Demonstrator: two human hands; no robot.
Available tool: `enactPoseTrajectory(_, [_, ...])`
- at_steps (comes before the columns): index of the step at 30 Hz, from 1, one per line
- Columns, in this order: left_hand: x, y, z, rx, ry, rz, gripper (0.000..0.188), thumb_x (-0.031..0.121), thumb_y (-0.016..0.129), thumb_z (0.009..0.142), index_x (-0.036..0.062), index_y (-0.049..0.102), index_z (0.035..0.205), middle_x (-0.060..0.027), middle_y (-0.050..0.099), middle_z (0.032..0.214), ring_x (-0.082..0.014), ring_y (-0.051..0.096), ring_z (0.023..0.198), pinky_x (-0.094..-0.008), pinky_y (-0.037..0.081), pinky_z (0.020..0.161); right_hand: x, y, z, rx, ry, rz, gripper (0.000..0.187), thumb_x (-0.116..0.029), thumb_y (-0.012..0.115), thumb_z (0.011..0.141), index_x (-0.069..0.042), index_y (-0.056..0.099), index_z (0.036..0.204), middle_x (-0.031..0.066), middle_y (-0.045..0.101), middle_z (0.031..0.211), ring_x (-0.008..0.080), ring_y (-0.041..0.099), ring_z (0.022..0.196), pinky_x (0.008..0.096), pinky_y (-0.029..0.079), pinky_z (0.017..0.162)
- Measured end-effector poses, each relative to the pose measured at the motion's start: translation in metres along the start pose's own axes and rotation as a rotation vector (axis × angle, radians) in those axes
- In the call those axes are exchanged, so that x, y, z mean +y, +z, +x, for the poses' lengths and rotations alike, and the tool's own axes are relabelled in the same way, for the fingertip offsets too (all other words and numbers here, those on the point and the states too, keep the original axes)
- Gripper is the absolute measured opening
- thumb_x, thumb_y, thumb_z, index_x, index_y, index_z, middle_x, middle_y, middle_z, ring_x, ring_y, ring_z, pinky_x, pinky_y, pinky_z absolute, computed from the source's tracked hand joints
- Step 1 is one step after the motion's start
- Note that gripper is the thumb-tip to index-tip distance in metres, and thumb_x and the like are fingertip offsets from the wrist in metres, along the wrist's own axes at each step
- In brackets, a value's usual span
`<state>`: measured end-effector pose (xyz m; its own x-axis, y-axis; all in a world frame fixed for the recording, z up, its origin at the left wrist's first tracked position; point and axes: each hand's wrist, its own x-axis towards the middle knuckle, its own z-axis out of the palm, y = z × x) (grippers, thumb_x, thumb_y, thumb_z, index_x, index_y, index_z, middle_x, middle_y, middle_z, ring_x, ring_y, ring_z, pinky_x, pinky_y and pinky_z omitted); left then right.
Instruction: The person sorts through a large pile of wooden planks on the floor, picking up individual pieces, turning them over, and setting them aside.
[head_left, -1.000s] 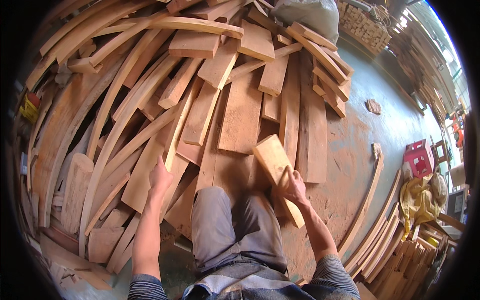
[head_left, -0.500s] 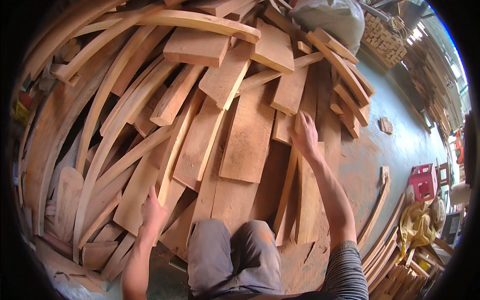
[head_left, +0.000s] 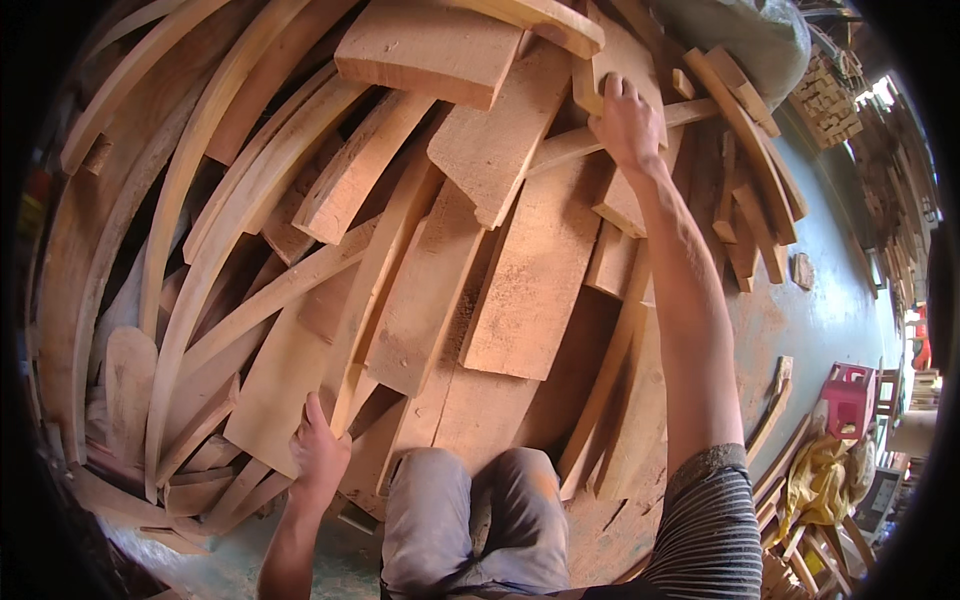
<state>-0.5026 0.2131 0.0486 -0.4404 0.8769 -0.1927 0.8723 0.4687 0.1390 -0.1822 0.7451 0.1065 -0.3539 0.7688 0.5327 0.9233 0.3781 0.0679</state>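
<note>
A heap of sawn wooden pieces spreads before my knees. My left hand [head_left: 320,447] is closed at the near lower end of a long narrow wooden strip [head_left: 385,270], thumb pointing up along it. A wide pale board [head_left: 275,375] lies beside that hand. My right arm stretches to the far right of the heap. There my right hand [head_left: 630,125] grips the near end of a short wooden board [head_left: 625,55], fingers bent over its top; its thumb side is partly hidden. Below the right wrist is another short block [head_left: 622,205]. A broad rough plank [head_left: 535,285] lies mid-heap.
Curved wooden pieces [head_left: 205,260] fill the left side. More curved lengths [head_left: 750,150] are stacked at the right, near a whitish plastic sack [head_left: 745,45]. On the floor to the right stand a red plastic stool [head_left: 848,400] and a yellow crumpled bag [head_left: 815,485].
My right hand has moved up and away from a lower block to the short board farther back. My left hand remains at the strip's end. The whole view has shifted somewhat.
</note>
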Motion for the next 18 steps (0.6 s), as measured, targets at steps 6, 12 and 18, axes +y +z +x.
enactPoseTrajectory(6, [0.002,-0.007,0.004,0.032,0.070,-0.037,0.078,0.004,0.075,0.074,-0.0018,0.032,0.140,-0.0279,0.060,0.120,-0.0426,0.065,0.104,-0.0485,0.054,0.085,0.022,-0.082,-0.125,-0.016,-0.113,0.081,0.078,-0.012,0.073,0.072,-0.005,0.046,0.145,0.0200,0.060,0.134,0.0350,0.064,0.115,0.0424,0.056,0.095])
enactPoseTrajectory(12, [0.005,-0.011,0.006,0.040,0.062,-0.042,0.073,0.007,0.072,0.077,-0.0015,0.035,0.140,-0.0266,0.063,0.117,-0.0401,0.067,0.100,-0.0476,0.055,0.083,0.000,-0.177,-0.263,0.089,0.203,0.414,0.062,-0.014,0.075,0.069,-0.004,0.061,0.129,0.0186,0.068,0.117,0.0325,0.070,0.100,0.0409,0.057,0.085])
enactPoseTrajectory(18, [0.001,-0.004,0.013,0.037,0.060,-0.046,0.080,0.011,0.071,0.078,-0.0009,0.030,0.146,-0.0277,0.060,0.125,-0.0417,0.065,0.107,-0.0494,0.052,0.092,0.021,-0.191,-0.374,0.137,1.052,1.117,0.038,-0.018,0.078,0.079,-0.005,0.066,0.112,0.0099,0.070,0.102,0.0234,0.069,0.085,0.0351,0.056,0.078])
